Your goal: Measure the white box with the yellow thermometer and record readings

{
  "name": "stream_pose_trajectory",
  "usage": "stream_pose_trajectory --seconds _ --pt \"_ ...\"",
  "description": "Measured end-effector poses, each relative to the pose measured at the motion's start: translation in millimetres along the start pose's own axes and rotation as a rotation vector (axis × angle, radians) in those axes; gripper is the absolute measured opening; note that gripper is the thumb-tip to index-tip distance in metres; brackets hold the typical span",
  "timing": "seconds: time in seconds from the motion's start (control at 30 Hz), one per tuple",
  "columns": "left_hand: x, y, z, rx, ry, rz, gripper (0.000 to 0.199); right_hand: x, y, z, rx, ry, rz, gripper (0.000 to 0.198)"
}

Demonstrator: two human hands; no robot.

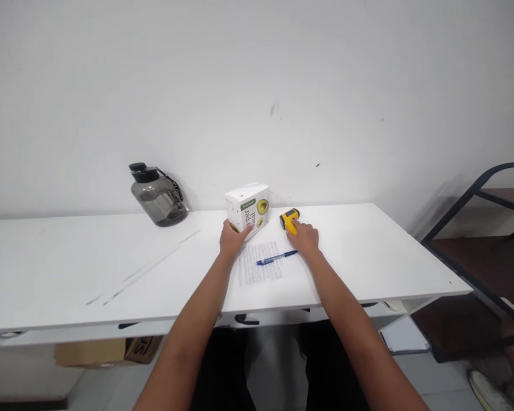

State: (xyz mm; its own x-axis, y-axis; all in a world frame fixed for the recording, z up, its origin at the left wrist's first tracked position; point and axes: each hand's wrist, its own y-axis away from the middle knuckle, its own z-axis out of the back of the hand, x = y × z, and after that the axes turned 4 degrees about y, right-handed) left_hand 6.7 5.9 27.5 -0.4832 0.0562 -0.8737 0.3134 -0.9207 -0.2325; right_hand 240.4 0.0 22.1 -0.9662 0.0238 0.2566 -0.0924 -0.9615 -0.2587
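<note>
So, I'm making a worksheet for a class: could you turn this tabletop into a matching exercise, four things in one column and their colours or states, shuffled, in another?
Things:
1. Bottle
2. Box
3. Pen
4. Handheld device

Descriptions:
A. Blue, lying on the paper
B. Yellow and black, gripped by the right hand
C. White with avocado pictures, held by the left hand
D. Grey and see-through, with a black cap

Pairs: 1-D, 2-C, 3-A, 4-B

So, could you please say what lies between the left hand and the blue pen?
The head view shows part of the text-covered sheet between the left hand and the blue pen.
</note>
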Motion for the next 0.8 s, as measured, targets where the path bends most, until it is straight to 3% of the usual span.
stream_pose_trajectory --seconds 0.23,0.37,0.53,0.6,0.8 --pt "7 -6 -3 0.088 -0.09 0.09 0.076 3 3 4 -0.012 0.037 -0.029 0.048" --pt "8 -8 -6 0.061 -0.201 0.033 0.078 15 14 22 -0.052 0.054 0.058 0.041" --pt "6 -3 -10 0.043 -0.338 -0.053 0.086 21 41 35 0.315 0.055 0.183 0.037" --pt "7 2 -12 0.057 -0.448 -0.051 0.094 17 55 33 0.358 0.073 0.209 0.039" --pt "13 28 -9 0.138 -0.619 -0.054 0.091 -1 93 22 0.17 0.051 0.338 0.041"
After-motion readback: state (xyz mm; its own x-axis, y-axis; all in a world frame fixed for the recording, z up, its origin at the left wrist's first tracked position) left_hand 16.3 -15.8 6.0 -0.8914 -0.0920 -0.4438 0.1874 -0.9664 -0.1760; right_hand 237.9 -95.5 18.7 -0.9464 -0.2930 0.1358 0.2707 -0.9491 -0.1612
